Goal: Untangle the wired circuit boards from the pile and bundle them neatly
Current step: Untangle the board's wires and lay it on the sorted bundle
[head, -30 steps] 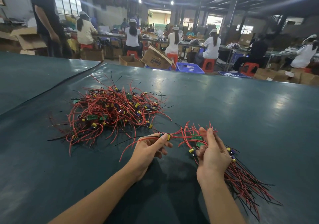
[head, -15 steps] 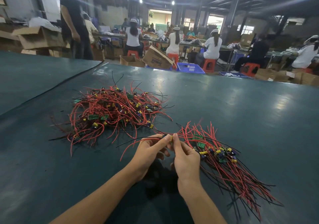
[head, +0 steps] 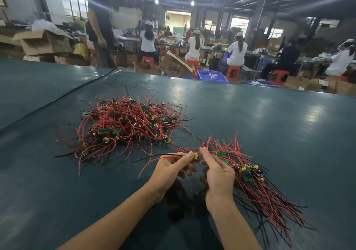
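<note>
A tangled pile (head: 127, 126) of small green circuit boards with red and black wires lies on the dark green table (head: 269, 130), left of centre. To the right lies a straighter bundle (head: 256, 184) of the same boards, wires fanning toward the near right. Between them, my left hand (head: 171, 168) pinches one wired board (head: 195, 156) with a yellow part by its wires. My right hand (head: 217, 172) pinches the same board's wires from the other side, fingertips almost touching my left thumb.
The table's far edge runs across the middle of the view; a seam crosses its left side. Beyond stand cardboard boxes (head: 174, 66), a blue crate (head: 212, 75), orange stools and several seated workers. A person (head: 100, 24) stands at the far left.
My right hand left the bundle at the right and came over to the single board held in my left hand. The standing person walked to the right.
</note>
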Available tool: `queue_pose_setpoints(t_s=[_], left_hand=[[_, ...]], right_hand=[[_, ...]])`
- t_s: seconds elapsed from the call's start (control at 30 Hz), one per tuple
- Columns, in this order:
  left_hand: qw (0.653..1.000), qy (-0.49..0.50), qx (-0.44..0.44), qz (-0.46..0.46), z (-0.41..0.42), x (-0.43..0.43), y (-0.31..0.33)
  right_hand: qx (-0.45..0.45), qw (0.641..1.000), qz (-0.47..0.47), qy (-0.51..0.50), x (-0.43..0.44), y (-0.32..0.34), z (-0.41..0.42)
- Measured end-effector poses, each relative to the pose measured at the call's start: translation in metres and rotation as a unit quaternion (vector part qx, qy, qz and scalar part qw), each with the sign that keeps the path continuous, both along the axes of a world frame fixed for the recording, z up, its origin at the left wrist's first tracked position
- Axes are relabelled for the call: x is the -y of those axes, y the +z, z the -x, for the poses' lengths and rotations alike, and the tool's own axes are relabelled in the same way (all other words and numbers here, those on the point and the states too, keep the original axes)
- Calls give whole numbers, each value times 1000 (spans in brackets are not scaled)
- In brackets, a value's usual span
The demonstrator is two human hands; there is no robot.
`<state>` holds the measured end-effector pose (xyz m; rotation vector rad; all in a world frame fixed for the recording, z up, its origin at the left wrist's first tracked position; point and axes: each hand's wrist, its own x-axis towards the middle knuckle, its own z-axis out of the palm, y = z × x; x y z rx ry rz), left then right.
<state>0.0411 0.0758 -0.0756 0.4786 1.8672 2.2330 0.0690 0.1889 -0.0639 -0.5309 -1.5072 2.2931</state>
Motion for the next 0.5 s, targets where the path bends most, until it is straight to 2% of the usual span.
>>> queue_pose_setpoints(t_s=[0.1,0.2,0.33,0.5], left_hand=[[1000,3,-2,-6,1,1,0],[1000,13,-10,-9,3,3,0],[1000,8,-19,-2,4,3,-1],[1000,9,-27,-1,3,3,-3]], right_hand=[[13,999,24,-16,-5,1,2],[35,995,53,-79,-18,6,6],[9,988,95,-122,-36,14,4],[1,986,103,-131,-44,15,2]])
